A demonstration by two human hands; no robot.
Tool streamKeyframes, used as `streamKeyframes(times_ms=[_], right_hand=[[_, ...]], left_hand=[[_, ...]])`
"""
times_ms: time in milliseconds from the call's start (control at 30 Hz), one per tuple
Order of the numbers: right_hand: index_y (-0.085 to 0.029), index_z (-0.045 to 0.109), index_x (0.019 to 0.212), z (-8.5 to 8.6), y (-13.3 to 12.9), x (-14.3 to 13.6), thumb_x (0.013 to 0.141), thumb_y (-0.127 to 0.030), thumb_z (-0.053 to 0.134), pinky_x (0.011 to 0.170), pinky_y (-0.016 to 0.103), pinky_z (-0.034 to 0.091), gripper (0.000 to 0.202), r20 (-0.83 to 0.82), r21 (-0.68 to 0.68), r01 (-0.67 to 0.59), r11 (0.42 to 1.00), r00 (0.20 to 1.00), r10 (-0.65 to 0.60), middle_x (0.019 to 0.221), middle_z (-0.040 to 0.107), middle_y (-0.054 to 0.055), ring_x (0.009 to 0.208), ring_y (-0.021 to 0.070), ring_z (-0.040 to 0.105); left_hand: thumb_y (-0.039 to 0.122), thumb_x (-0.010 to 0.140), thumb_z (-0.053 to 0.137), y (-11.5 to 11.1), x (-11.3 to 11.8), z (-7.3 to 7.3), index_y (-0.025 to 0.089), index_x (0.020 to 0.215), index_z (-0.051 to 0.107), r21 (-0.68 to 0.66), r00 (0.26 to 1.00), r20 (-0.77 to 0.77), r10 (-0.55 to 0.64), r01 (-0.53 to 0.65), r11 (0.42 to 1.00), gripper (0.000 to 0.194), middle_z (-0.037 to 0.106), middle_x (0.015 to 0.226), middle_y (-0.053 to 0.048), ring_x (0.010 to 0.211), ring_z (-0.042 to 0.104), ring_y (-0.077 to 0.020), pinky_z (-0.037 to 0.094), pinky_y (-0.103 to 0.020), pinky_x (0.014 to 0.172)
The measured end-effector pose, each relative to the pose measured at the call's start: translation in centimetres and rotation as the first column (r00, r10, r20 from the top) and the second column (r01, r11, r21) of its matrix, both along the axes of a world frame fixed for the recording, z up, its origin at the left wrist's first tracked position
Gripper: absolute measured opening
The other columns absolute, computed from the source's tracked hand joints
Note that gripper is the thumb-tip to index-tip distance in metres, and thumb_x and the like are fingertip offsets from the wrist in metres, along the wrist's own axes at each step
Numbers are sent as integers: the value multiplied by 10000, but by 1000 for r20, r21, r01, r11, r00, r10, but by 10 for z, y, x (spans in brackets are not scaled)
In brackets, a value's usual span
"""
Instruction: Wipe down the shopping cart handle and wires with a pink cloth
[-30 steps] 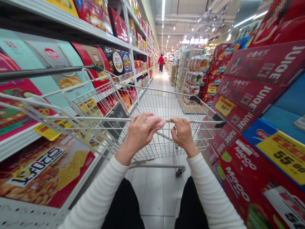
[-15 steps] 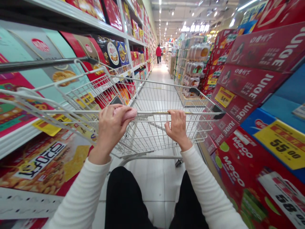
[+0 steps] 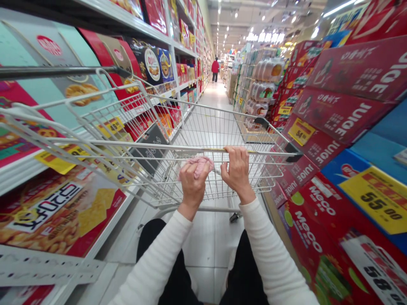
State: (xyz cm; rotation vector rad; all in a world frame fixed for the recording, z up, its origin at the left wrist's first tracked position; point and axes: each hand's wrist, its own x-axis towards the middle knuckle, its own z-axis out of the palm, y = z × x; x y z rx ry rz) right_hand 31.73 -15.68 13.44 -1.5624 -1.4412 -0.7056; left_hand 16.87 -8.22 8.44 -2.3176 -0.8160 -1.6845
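A wire shopping cart (image 3: 178, 148) stands side-on in front of me, its black handle at the far left. My left hand (image 3: 192, 182) is closed round a crumpled pink cloth (image 3: 203, 166), just below the near top rail and beside my right hand. My right hand (image 3: 237, 173) has its fingers curled over that rail, right of the middle of the cart's side. Through the wires, the basket's mesh and the pale floor below show.
Shelves (image 3: 127, 17) of boxed snacks line the left side close by. Stacked red drink cartons (image 3: 337, 110) with yellow price tags rise on the right. A person in a red top (image 3: 215, 67) is far down the aisle. Shrink-wrapped packs (image 3: 262, 91) stand ahead on the right.
My left hand, with the pink cloth, has moved right and down from the top rail to near my right hand. A dark panel on the cart's left side now shows. My right hand keeps its hold.
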Motion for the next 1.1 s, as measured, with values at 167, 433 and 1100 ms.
streamKeyframes(times_ms=[167,433,1100], right_hand=[[-203,523,1333,-2,2,-3,790,-100,481,1140,553,385,554,-18,19,-6,1000,1000,6,1159,611,117,1167,301,499],[-192,461,1430,-4,-6,-7,774,-84,443,1231,587,347,665,17,-5,-21,1000,1000,21,1307,591,125,1293,288,500],[-202,412,1495,-9,-10,-13,766,-59,444,1276,627,295,744,1,13,-13,1000,1000,12,1374,571,124,1381,289,480]], left_hand=[[264,1027,556,-15,-9,24,299,1203,689,-46,997,77,-1,4,999,223,559,1181,-77,1172,556,-248,481,-475,1005],[298,1027,527,4,14,28,301,1134,717,27,993,-2,117,-117,993,218,567,1160,-91,1215,496,-269,433,-499,1076],[252,999,578,6,-8,1,326,1083,727,20,998,-57,29,-28,999,187,547,1224,-73,1345,417,-299,339,-563,1176]])
